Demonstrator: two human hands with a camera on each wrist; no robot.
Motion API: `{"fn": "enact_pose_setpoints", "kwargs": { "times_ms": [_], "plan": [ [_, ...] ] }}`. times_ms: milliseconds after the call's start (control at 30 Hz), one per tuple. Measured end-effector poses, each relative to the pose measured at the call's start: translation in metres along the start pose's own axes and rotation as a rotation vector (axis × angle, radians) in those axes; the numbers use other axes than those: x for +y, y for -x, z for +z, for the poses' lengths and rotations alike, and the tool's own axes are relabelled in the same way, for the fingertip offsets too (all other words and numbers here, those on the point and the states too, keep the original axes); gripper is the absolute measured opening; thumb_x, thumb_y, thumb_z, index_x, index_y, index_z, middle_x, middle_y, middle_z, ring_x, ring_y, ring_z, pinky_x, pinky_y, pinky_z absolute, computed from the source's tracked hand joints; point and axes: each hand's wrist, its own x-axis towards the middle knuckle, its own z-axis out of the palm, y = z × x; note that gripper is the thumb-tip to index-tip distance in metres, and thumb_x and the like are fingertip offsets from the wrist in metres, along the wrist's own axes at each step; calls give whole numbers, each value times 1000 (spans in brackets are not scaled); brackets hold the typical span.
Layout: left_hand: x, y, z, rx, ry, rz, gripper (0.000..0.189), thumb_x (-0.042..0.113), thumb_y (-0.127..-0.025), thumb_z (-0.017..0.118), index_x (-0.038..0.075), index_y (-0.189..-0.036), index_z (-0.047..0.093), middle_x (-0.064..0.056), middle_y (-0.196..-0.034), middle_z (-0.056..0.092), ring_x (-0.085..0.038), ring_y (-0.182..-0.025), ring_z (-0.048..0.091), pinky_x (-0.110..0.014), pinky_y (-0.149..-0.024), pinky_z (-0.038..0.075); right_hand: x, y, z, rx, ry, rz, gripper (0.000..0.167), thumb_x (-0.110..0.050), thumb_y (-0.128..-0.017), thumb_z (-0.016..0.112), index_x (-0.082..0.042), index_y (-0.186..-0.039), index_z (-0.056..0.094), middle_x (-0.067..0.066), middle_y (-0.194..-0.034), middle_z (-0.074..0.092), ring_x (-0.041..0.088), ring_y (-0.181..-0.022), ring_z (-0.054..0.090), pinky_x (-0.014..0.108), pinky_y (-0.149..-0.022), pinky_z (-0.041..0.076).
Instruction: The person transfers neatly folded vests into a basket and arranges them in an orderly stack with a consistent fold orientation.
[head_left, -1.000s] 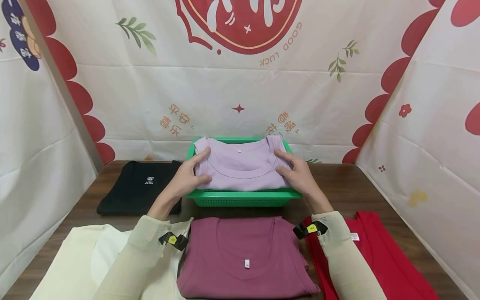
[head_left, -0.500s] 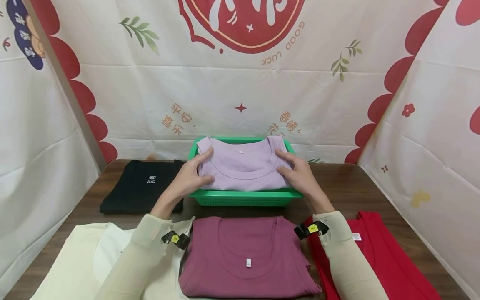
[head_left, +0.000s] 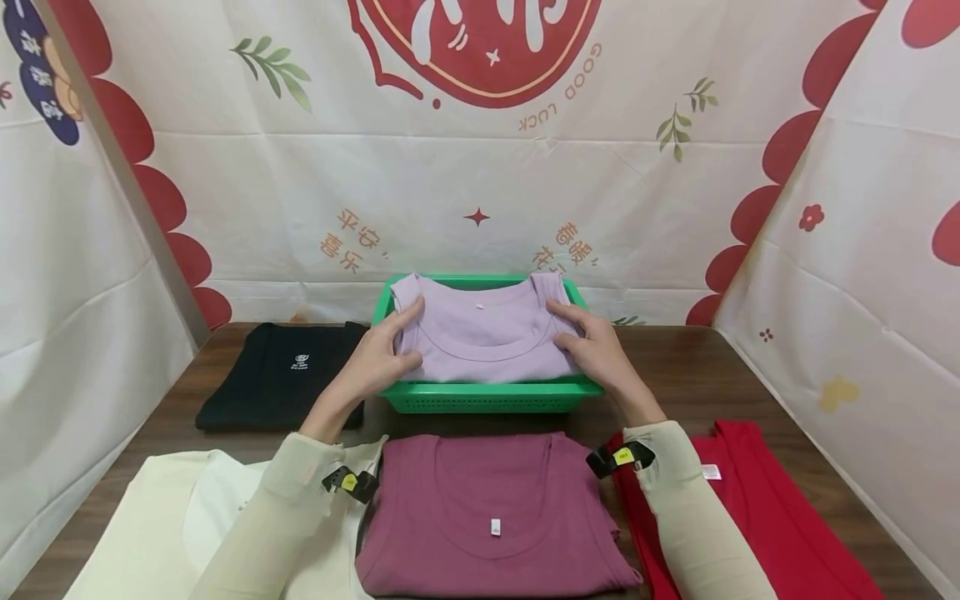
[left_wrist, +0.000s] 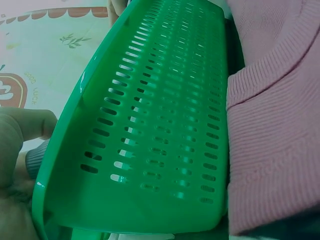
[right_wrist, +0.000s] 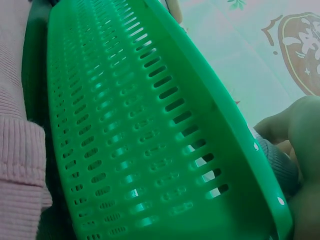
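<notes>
A folded lavender tank top (head_left: 483, 342), with a small white tag at its neckline, lies in a green perforated basket (head_left: 487, 402) at the back middle in the head view. My left hand (head_left: 371, 367) grips the top's left side, thumb across the front. On the opposite side my right hand (head_left: 606, 357) holds it in the same way. Seen from the left wrist, the basket wall (left_wrist: 135, 150) hides most of that hand (left_wrist: 20, 150). In the right wrist view, greyish cloth (right_wrist: 280, 162) shows beside the right hand (right_wrist: 302, 130), past the basket rim.
A folded mauve tank top (head_left: 491, 508) lies in front of the basket. Black folded clothing (head_left: 277, 375) is at back left, cream clothing (head_left: 150, 517) at front left, and a red garment (head_left: 772, 508) at front right. A printed curtain (head_left: 480, 167) closes off the table's (head_left: 675, 367) back.
</notes>
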Motion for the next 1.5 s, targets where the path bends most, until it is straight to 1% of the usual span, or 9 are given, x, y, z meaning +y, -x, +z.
{"fn": "enact_pose_setpoints", "kwargs": {
  "times_ms": [67,233,567,700,800,900,1133,1333,1500],
  "plan": [
    [-1,0,0,-6,2,4,85,2,-83,63,16,-162,35,-4,-169,32,-20,-142,37,-40,-100,39,0,0,0,-2,-13,-1,53,-4,-98,56,-10,-151,54,11,-162,44,28,-158,26,54,-125,25],
    [0,2,-1,-30,10,6,83,0,-83,63,14,-161,37,-6,-169,33,-23,-157,24,-43,-108,38,1,0,1,-15,-41,-4,53,-1,-98,51,-9,-151,54,11,-162,46,26,-159,23,53,-126,23],
    [1,2,-2,-32,34,12,84,3,-83,67,12,-160,37,-7,-169,34,-25,-159,21,-48,-119,33,1,0,2,-15,-26,-24,58,6,-94,49,-7,-151,53,12,-162,45,26,-158,25,51,-122,29],
    [1,2,-2,-31,27,10,85,2,-82,68,11,-160,38,-10,-169,31,-26,-158,22,-49,-118,32,0,1,3,-20,-12,-26,60,6,-93,49,-8,-151,53,12,-162,45,25,-157,27,48,-119,34],
    [1,3,-1,-31,21,5,85,0,-81,68,11,-160,38,-13,-170,28,-28,-158,21,-49,-117,33,0,1,4,-21,1,-15,61,4,-92,49,-10,-151,54,10,-162,45,23,-154,30,41,-108,38],
    [2,3,-1,-28,19,6,85,0,-80,68,10,-159,40,-14,-169,29,-29,-158,22,-51,-118,32,0,1,5,-18,15,-9,61,3,-91,50,-11,-151,54,7,-162,45,20,-150,33,38,-97,36],
    [3,1,-1,-1,-10,35,76,1,-79,68,6,-153,50,-17,-156,45,-31,-141,42,-51,-116,36,-1,1,3,-21,22,-17,61,2,-92,50,-11,-150,55,7,-161,46,18,-150,33,36,-95,36],
    [4,0,0,1,-9,31,77,2,-80,68,6,-154,48,-17,-156,44,-30,-135,43,-50,-113,37,-1,1,2,-19,24,-10,62,3,-91,49,-12,-151,55,6,-162,46,18,-149,34,34,-94,36],
    [4,1,-1,-4,-14,33,79,2,-81,67,8,-156,45,-16,-159,41,-29,-135,42,-49,-111,37,-2,2,2,-19,27,0,64,4,-89,50,-11,-151,54,8,-163,44,21,-152,32,37,-96,37]
  ]
}}
